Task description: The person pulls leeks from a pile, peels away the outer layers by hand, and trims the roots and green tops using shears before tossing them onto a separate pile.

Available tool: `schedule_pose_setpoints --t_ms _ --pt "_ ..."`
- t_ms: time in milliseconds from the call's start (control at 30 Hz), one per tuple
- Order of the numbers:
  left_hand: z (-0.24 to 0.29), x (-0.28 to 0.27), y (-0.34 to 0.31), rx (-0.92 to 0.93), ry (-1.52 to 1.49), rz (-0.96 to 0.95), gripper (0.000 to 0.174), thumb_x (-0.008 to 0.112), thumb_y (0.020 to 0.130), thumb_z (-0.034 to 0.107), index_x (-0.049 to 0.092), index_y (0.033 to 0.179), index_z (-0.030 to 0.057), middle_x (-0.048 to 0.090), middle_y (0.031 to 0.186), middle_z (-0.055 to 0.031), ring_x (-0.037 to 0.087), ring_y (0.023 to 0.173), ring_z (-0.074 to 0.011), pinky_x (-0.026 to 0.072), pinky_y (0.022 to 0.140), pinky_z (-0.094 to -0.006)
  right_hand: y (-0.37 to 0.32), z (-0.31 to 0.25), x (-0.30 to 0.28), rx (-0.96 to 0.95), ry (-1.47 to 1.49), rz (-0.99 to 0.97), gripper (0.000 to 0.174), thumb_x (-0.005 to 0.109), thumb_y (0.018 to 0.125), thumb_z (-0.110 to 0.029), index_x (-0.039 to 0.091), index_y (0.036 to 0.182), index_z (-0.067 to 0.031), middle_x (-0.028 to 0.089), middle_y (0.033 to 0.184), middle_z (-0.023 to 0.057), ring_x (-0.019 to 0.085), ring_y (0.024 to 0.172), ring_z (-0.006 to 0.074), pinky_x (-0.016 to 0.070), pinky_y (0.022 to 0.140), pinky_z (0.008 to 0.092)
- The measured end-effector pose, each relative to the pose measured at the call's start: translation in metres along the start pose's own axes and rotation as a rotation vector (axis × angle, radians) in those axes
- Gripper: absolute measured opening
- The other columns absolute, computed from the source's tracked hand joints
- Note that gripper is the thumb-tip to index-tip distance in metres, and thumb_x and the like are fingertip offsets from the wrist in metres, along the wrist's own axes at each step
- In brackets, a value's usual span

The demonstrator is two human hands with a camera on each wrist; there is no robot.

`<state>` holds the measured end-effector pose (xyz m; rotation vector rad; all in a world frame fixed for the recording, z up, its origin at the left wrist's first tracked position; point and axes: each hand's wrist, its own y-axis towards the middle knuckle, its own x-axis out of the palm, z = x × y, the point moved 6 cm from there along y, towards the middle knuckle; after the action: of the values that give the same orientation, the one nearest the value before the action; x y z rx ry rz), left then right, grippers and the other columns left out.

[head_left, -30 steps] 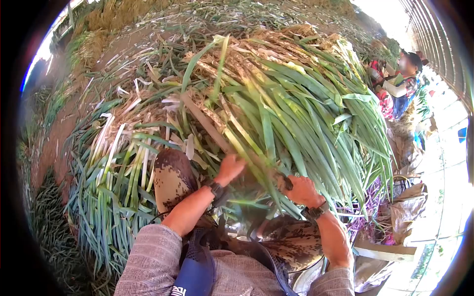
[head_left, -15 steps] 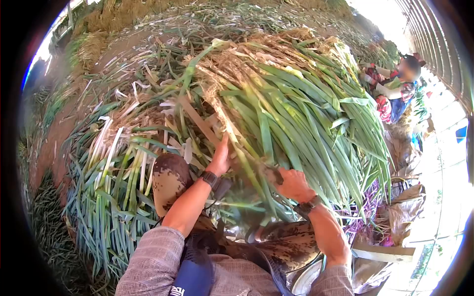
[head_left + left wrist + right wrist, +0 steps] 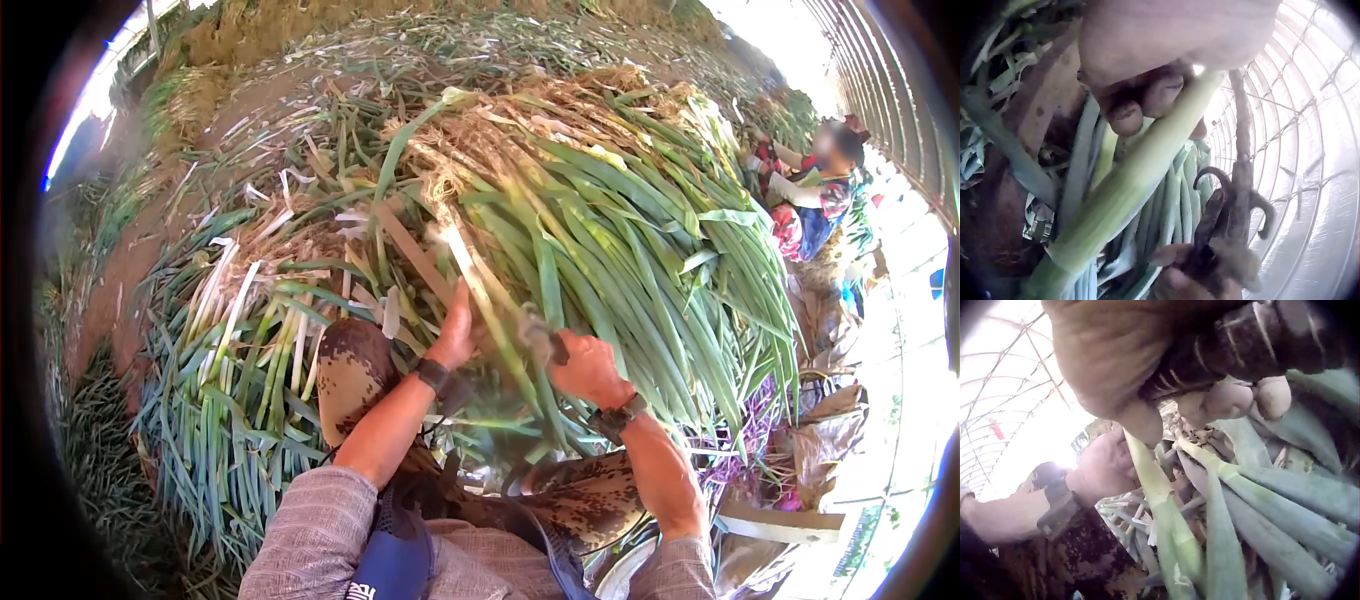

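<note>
In the head view my left hand (image 3: 455,335) grips a long green onion (image 3: 470,265), its pale root end slanting up and away and its leaves reaching down towards my right. The left wrist view shows fingers curled behind the green stalk (image 3: 1129,169). My right hand (image 3: 588,368) is close beside the stalk, holding what looks like an air blow gun (image 3: 1239,125) with a thin nozzle and curved hooks. Its dark wrapped grip (image 3: 1235,353) lies inside the curled fingers in the right wrist view.
A big heap of unpeeled green onions (image 3: 620,230) lies ahead and right. Cleaner, white-stemmed onions (image 3: 230,350) are piled left. A brown plank (image 3: 410,250) slants behind my left hand. Another person (image 3: 825,185) sits at far right. My camouflage-covered knee (image 3: 350,370) is near the left forearm.
The onion's root end now shows paler, stripped stem below the roots. My left hand has turned upward along the stalk. The right hand with the tool has shifted slightly left and up.
</note>
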<state>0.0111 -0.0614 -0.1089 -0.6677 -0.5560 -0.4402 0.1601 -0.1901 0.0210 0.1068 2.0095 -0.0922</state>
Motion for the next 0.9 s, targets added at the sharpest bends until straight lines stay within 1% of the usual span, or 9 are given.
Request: schedule_pose_setpoints --t_ms 200,333,400,533,600,667,733,800,900 --pt "0.007 0.007 -0.008 0.060 0.019 -0.032 0.070 0.032 0.093 0.080 0.059 0.107 0.0171 0.061 0.082 0.0005 0.045 0.061 -0.0112 0.0353 0.058 -0.0275 0.021 -0.014 -0.002 0.005 -0.053 0.050 0.041 0.064 0.089 -0.043 0.067 0.101 -0.0039 0.067 0.076 0.0238 0.064 0.077 0.0450 0.0506 0.073 0.0533" --pt "0.006 0.005 -0.007 0.034 -0.048 0.000 0.069 0.032 0.093 0.079 0.058 0.105 0.0169 0.060 0.080 -0.0003 0.043 0.059 -0.0116 0.0335 0.055 -0.0267 0.039 -0.028 -0.011 0.004 -0.013 0.020 0.044 0.063 0.089 -0.046 0.068 0.103 -0.0035 0.067 0.077 0.0248 0.064 0.077 0.0452 0.0506 0.074 0.0534" --pt "0.007 0.006 -0.008 0.021 -0.012 -0.081 0.068 0.031 0.095 0.078 0.058 0.103 0.0163 0.060 0.078 -0.0013 0.041 0.056 -0.0119 0.0313 0.052 -0.0266 0.049 -0.025 -0.004 0.036 -0.011 0.006 0.045 0.063 0.089 -0.045 0.068 0.103 -0.0033 0.068 0.080 0.0249 0.065 0.079 0.0449 0.0504 0.075 0.0535" --pt "0.010 0.006 -0.009 0.068 -0.083 -0.079 0.065 0.032 0.097 0.074 0.058 0.101 0.0147 0.062 0.079 -0.0036 0.038 0.053 -0.0127 0.0304 0.049 -0.0269 0.055 -0.033 -0.006 -0.002 -0.027 0.030 0.044 0.063 0.089 -0.044 0.068 0.104 -0.0033 0.069 0.082 0.0242 0.065 0.080 0.0446 0.0506 0.076 0.0529" --pt "0.011 -0.001 -0.007 0.069 -0.078 -0.061 0.064 0.032 0.097 0.073 0.059 0.100 0.0142 0.062 0.079 -0.0043 0.039 0.053 -0.0128 0.0305 0.049 -0.0268 0.053 -0.032 -0.007 0.059 -0.039 -0.052 0.043 0.064 0.088 -0.043 0.069 0.105 -0.0040 0.069 0.084 0.0237 0.066 0.084 0.0431 0.0509 0.079 0.0515" --pt "0.011 -0.005 -0.004 0.068 -0.073 -0.047 0.064 0.033 0.098 0.072 0.059 0.100 0.0137 0.062 0.079 -0.0050 0.039 0.053 -0.0129 0.0306 0.049 -0.0267 0.048 -0.027 -0.006 0.002 -0.047 -0.079 0.042 0.064 0.088 -0.042 0.069 0.107 -0.0044 0.070 0.086 0.0232 0.066 0.086 0.0427 0.0509 0.080 0.0511" --pt "0.010 -0.004 -0.005 0.110 -0.085 -0.074 0.063 0.032 0.099 0.069 0.059 0.100 0.0120 0.062 0.079 -0.0052 0.044 0.054 -0.0137 0.0315 0.049 -0.0263 0.044 -0.031 -0.006 -0.053 -0.058 -0.115 0.041 0.065 0.088 -0.041 0.069 0.108 -0.0049 0.070 0.088 0.0226 0.066 0.087 0.0424 0.0510 0.081 0.0507" --pt "0.012 -0.004 -0.004 0.106 -0.052 -0.128 0.062 0.031 0.100 0.067 0.058 0.101 0.0120 0.062 0.080 -0.0048 0.047 0.057 -0.0143 0.0320 0.049 -0.0264 0.040 -0.024 -0.012 0.119 0.016 -0.068 0.039 0.066 0.086 -0.036 0.069 0.109 -0.0059 0.070 0.089 0.0217 0.066 0.089 0.0419 0.0505 0.083 0.0505" --pt "0.009 -0.001 -0.001 0.115 -0.041 -0.147 0.060 0.030 0.101 0.065 0.058 0.102 0.0122 0.061 0.080 -0.0039 0.053 0.061 -0.0152 0.0329 0.049 -0.0265 0.037 -0.017 -0.008 0.056 -0.005 0.025 0.038 0.067 0.085 -0.035 0.069 0.110 -0.0064 0.071 0.089 0.0211 0.066 0.089 0.0419 0.0502 0.082 0.0508"
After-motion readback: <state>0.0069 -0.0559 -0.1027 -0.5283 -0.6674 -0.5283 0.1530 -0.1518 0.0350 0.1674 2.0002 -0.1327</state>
